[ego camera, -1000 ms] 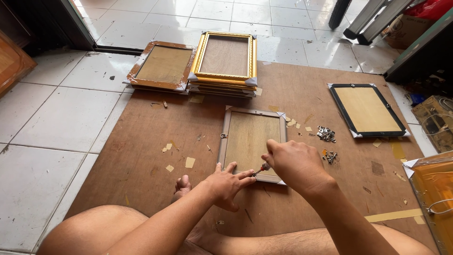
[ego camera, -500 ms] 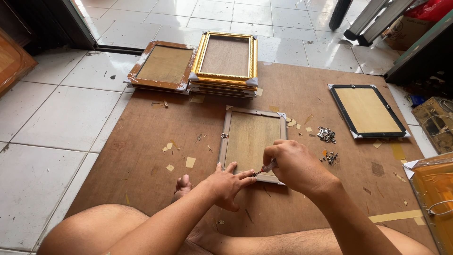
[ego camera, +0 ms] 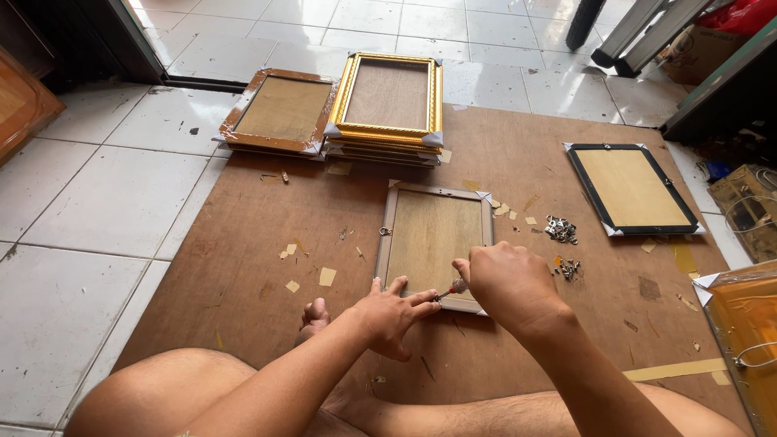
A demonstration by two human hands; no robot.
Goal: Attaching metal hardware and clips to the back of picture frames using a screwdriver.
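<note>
Since the earlier frames almost nothing has shifted: our right hand (ego camera: 510,283) has crept slightly toward the frame's near edge, and our left hand (ego camera: 392,311) has kept its place. We see the grey picture frame (ego camera: 433,243) lying face down at the centre of the picture on the brown board (ego camera: 243,267) spread over the floor. Our right hand is closed in a fist around a small screwdriver (ego camera: 449,290) whose tip meets the frame's lower rail. Our left hand lies with fingers spread, pressing flat on that same rail just beside the tip. To do this well, we judge, we should keep the tool upright on its point, bear down steadily while turning, and keep the left fingertips clear of the tip. Small metal fittings (ego camera: 560,229) lie to the right; gold frames (ego camera: 388,101) are stacked at upper centre.
</note>
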